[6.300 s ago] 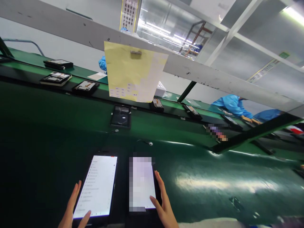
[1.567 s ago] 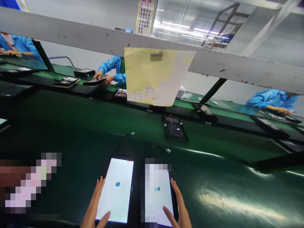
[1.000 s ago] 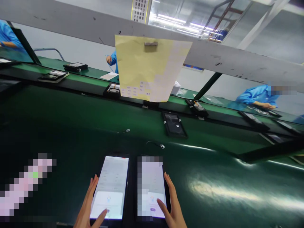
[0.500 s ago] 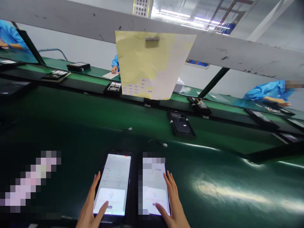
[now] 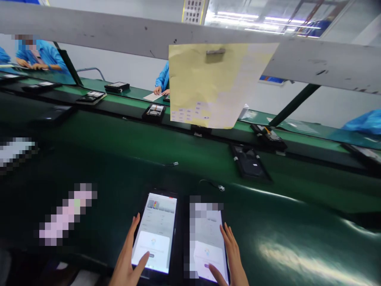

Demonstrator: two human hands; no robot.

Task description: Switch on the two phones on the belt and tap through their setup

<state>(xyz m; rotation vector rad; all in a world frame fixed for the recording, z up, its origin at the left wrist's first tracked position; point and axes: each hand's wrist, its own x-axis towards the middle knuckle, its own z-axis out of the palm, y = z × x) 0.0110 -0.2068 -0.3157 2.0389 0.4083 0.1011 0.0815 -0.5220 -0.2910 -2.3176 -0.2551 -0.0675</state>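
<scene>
Two lit tablets lie side by side on the dark green bench in front of me. My left hand [image 5: 131, 254] rests at the left tablet [image 5: 159, 222], its fingers stretched along the left edge and its thumb over the screen near a small dark button. At the right tablet [image 5: 212, 234], my right hand [image 5: 230, 254] has its fingers along the right edge and its thumb by a button low on the screen. Both screens show a pale page with a white pop-up panel in the lower part. The right tablet's left side is blurred out.
Beyond the tablets lie two small cables with metal plugs [image 5: 221, 188] and a black device frame [image 5: 251, 162]. A conveyor carries several opened devices [image 5: 154, 112]. Yellow paper [image 5: 217, 83] hangs from a grey beam [image 5: 104, 35]. Co-workers in blue sit across. A blurred pink strip [image 5: 67, 216] lies left.
My view has turned a little left, so everything sits further right. A row of small pictures now shows near the top of the left tablet's screen. Both hands stay at the tablets.
</scene>
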